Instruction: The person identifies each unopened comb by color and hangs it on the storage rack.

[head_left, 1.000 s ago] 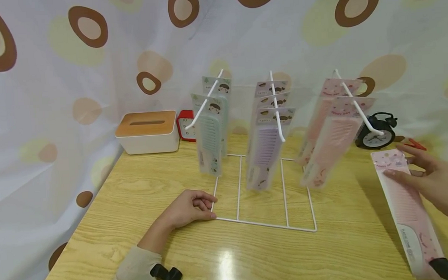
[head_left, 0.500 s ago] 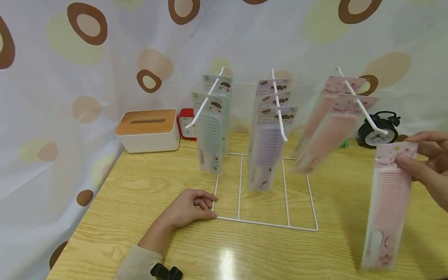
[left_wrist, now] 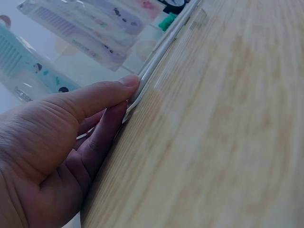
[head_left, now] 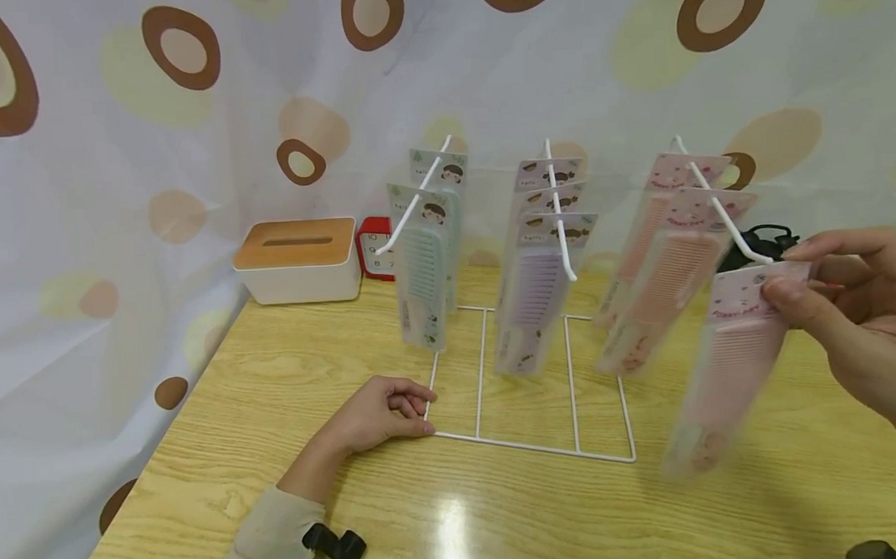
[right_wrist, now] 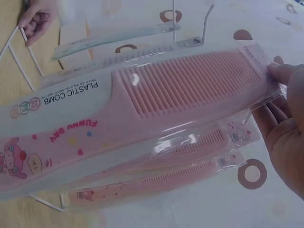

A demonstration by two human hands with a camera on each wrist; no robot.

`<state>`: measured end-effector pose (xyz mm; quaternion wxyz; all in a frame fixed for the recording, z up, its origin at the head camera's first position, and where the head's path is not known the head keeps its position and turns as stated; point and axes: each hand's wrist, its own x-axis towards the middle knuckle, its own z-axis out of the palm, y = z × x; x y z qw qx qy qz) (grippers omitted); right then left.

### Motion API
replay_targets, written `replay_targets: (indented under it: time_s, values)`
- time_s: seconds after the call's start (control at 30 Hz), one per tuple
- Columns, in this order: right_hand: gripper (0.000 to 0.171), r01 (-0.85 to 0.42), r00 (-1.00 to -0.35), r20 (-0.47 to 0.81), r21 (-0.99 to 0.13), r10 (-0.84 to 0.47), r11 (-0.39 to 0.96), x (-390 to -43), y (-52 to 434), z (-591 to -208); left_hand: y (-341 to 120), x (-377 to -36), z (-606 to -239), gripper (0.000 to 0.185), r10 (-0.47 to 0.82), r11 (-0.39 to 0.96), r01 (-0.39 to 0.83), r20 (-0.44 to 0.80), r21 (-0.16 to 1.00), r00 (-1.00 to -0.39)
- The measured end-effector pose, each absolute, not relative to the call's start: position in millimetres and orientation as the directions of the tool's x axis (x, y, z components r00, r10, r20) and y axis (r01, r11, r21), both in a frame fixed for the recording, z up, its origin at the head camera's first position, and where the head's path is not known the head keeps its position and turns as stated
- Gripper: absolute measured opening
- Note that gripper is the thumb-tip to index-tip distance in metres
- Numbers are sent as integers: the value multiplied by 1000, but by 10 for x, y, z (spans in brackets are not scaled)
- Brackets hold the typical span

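A: How was the grip of each hand? Start nearest.

B: The left hand [head_left: 382,416] lay on the pale wood-grain tabletop [head_left: 272,387], its fingers curled round the front left corner of the white wire display rack [head_left: 530,447], thumb pressed along the wire. The wrist view showed the same: thumb and fingers [left_wrist: 107,95] clamped on the thin white rod.

A: And the other?

B: The right hand [head_left: 863,320] pinched the top card edge of a pink plastic comb in a clear packet [head_left: 722,367], held in the air with its handle end hanging down toward the tabletop. The packet's top was just beside the tip of the rack's right hook [head_left: 723,217]; whether it touched, I could not tell.

A: What hung farther back?

B: Two more pink packaged combs [head_left: 658,279] on that right hook, lilac packaged combs [head_left: 534,284] on the middle hook, mint-green packaged combs [head_left: 423,264] on the left hook.

A: Behind the rack?

B: A white tissue box with a wooden lid [head_left: 297,261], a small red clock [head_left: 375,248] beside it, a black alarm clock [head_left: 762,245] at the right, and a spotted curtain [head_left: 185,116].
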<state>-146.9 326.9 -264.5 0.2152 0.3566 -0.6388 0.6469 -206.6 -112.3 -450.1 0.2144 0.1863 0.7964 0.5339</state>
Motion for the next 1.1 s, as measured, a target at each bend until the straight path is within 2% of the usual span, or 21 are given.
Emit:
replay_targets:
  time_s: [0.17,0.47,0.8,0.9,1.0,1.1]
  values:
    - [29,-753,-630,760,-648,-158,-115,-1468,3182,-2597,-1125,-2083,-4512,42,523,364,71,-141,929,-840]
    - [27,-776,-609,774,-627,-172,-71,-1513,3117,-2529,-1128,-2084,-4495,42,513,371,63,-148,927,-846]
    - [25,-731,-672,733,-680,-109,-62,-1559,3187,-2561,-1143,-2092,-4495,42,510,359,63,-139,931,-849]
    - [25,-725,-685,720,-689,-108,5,-1616,3191,-2571,-1138,-2093,-4494,42,514,352,62,-137,934,-847]
    - [27,-696,-707,702,-670,-85,257,-1673,3205,-2567,-1130,-2090,-4494,41,515,352,65,-135,934,-847]
    - [29,-610,-744,667,-651,-43,453,-1723,3239,-2558,-1119,-2090,-4488,42,518,355,69,-135,932,-845]
